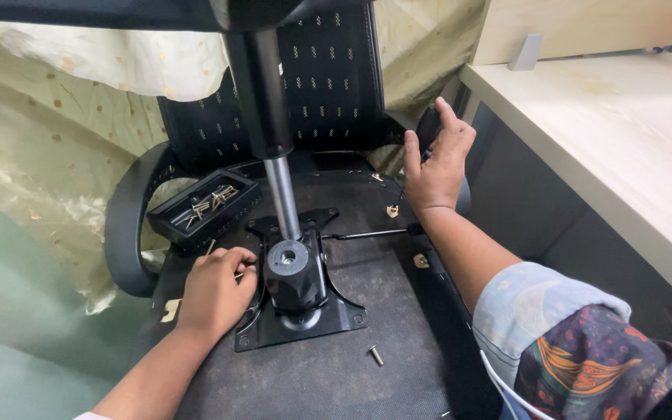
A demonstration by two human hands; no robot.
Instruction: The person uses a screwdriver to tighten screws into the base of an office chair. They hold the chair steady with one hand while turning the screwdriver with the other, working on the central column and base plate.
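An office chair lies upside down, its black seat underside (367,311) facing up. A black metal tilt mechanism plate (305,299) sits on it, with a gas cylinder (278,171) rising out of the frame's top. My left hand (218,289) rests on the plate's left edge, fingers curled over a screw or small part there. My right hand (433,163) grips a black-handled screwdriver (428,128), tip pointing down near a small bracket (392,211). A loose screw (376,355) lies in front of the plate.
A small black tray (208,206) holding several screws sits on the seat at the left. Curved armrests (126,225) flank the seat; the mesh backrest (328,85) stands behind. A pale desk (608,132) runs along the right. Patterned cloth (56,140) hangs at the left.
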